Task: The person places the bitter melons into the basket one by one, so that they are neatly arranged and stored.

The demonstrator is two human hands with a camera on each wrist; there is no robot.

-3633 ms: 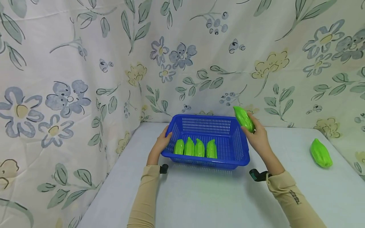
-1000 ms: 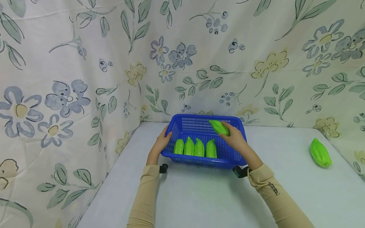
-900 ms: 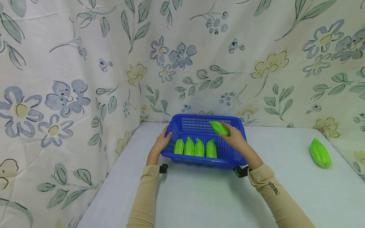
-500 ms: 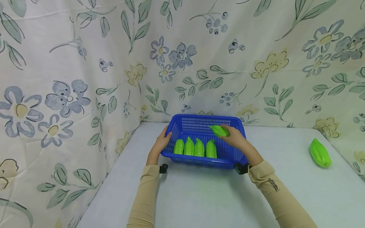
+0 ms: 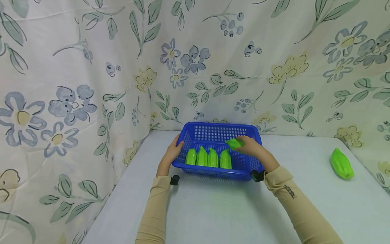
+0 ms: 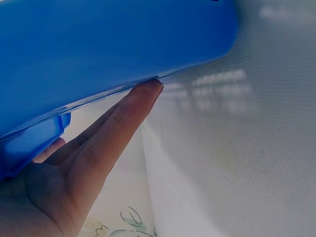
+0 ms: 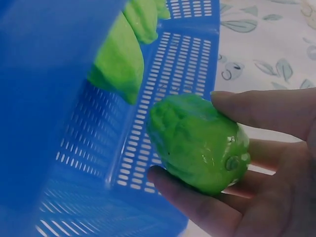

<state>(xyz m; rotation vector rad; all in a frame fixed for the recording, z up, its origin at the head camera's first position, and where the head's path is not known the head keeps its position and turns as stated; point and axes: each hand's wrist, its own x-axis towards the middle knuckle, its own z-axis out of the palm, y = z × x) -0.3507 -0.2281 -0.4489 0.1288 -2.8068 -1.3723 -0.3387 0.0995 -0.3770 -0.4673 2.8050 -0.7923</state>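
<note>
Near edge of the grey table: both tan sleeves reach forward to the blue slotted basket, which sits toward the table's far edge, against the floral cloth backdrop. Left hand lies against the basket's left wall, fingers straight along the plastic, steadying rather than clasping it; the left wrist view shows the fingertips under the rim. Right hand grasps a green toy chayote, thumb and fingers curled round it. Change: a moment ago this chayote was held higher, over the basket's far right corner; it now sits lower, inside the walls, just beyond the right end of the row, and the wrist has dropped with it. Four more chayotes stand side by side along the basket's near wall. Judgement: the placing is nearly done, grip not yet released. One chayote remains alone near the table's right edge.
</note>
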